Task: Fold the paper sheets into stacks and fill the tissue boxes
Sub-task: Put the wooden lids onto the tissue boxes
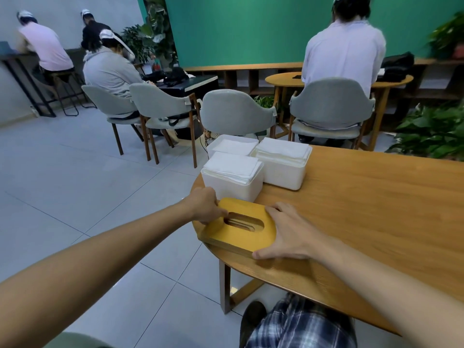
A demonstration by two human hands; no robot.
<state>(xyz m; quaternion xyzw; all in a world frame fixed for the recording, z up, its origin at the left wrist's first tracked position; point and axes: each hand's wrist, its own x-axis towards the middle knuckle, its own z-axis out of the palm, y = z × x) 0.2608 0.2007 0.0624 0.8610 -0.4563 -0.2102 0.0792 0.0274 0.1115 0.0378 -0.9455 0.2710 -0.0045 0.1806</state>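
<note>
A stack of yellow wooden tissue-box lids with an oval slot lies at the left end of the wooden table. My left hand grips its left end, thumb at the slot. My right hand holds its right end, fingers and thumb curled round the edge. Behind the lids stand three white tissue boxes filled with folded white paper: a near one, one to its right and a far one.
The lids sit close to the table's rounded left edge, above grey floor tiles. Grey chairs stand beyond the boxes. Several people sit at other tables with their backs turned. Green plants grow at the right. My checked trouser leg shows under the table.
</note>
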